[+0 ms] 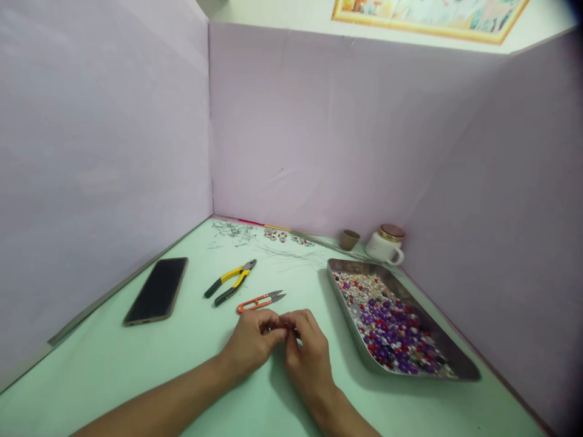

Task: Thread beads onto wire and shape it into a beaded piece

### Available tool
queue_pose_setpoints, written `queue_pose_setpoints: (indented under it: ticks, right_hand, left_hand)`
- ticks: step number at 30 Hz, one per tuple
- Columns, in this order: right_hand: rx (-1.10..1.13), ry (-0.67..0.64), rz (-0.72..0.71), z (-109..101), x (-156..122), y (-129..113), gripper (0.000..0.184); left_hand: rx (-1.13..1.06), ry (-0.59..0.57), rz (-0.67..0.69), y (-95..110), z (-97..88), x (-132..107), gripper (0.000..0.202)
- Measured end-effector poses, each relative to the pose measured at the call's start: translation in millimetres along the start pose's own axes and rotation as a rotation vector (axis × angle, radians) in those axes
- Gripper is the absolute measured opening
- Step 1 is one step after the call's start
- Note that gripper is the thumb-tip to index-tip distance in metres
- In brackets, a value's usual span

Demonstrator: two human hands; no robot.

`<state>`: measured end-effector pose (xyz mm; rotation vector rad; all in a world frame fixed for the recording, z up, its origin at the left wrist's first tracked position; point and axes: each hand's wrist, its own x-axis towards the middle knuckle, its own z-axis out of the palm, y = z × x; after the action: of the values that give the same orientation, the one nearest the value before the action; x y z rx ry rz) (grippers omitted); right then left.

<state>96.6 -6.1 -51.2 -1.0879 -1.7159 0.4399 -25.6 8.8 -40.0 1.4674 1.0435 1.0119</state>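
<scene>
My left hand [255, 338] and my right hand [310, 349] meet fingertip to fingertip over the table, both closed in a pinch. A speck of red shows between the fingers, but most of what they hold is hidden. Just beyond my left hand lie orange-handled thread snips [260, 301], blades pointing right. Yellow and black pliers [231, 282] rest a little farther left. To the right of my right hand stands a metal tray [359, 343] of mixed beads [394, 331], purple, red, white and dark.
A phone [157, 290] lies at the left. Along the back are wire scraps [234, 232], small beaded pieces [276, 235], long thin wires [291, 255], a brown cup [349, 240] and a lidded white mug [383, 246]. Pale panels [319, 133] enclose the table [200, 340].
</scene>
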Motion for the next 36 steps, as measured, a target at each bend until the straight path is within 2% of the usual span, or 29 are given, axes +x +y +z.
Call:
queue_pose_setpoints:
  ticks: [3, 5, 8, 10, 13, 17, 22, 26, 30, 36]
  right_hand:
    - [0.064, -0.026, -0.004, -0.4, -0.3, -2.0, 0.02]
    - [0.146, -0.036, 0.054, -0.6, 0.1, -2.3, 0.016]
    - [0.305, -0.023, 0.263, -1.1, 2.1, -0.5, 0.013]
    - [0.38, -0.016, 0.411, -1.6, 4.2, 1.4, 0.015]
    - [0.411, -0.049, 0.509, -1.5, 6.9, 2.7, 0.019]
    - [0.51, -0.07, 0.525, 1.0, 7.7, 2.4, 0.019]
    - [0.533, -0.036, 0.552, 2.1, 6.2, 7.2, 0.019]
    - [0.501, -0.073, 0.512, 0.9, 5.3, 15.5, 0.025]
    - [0.589, -0.116, 0.48, 3.1, 4.4, 23.3, 0.028]
    - [0.657, -0.105, 0.473, 8.4, 2.6, 32.9, 0.033]
  left_hand:
    - [-0.054, 0.032, -0.028, 0.3, -2.3, 2.0, 0.005]
    - [-0.078, 0.062, -0.04, 2.1, -4.7, 3.3, 0.007]
    - [-0.073, 0.093, -0.036, 4.3, -7.1, 3.9, 0.01]
    - [-0.05, 0.073, -0.017, 3.4, -6.9, 3.7, 0.008]
    - [0.012, 0.054, 0.021, -1.3, -5.5, 3.4, 0.006]
    - [0.106, 0.096, 0.027, -5.0, -4.8, 3.1, 0.003]
    - [0.126, 0.07, 0.024, -2.3, -5.1, 3.7, 0.002]
    - [0.113, 0.07, 0.04, -6.7, -5.6, 6.0, 0.002]
    - [0.1, 0.06, 0.034, -11.5, -6.2, 7.7, 0.002]
    - [0.137, 0.063, 0.024, -9.2, -7.8, 8.6, 0.003]
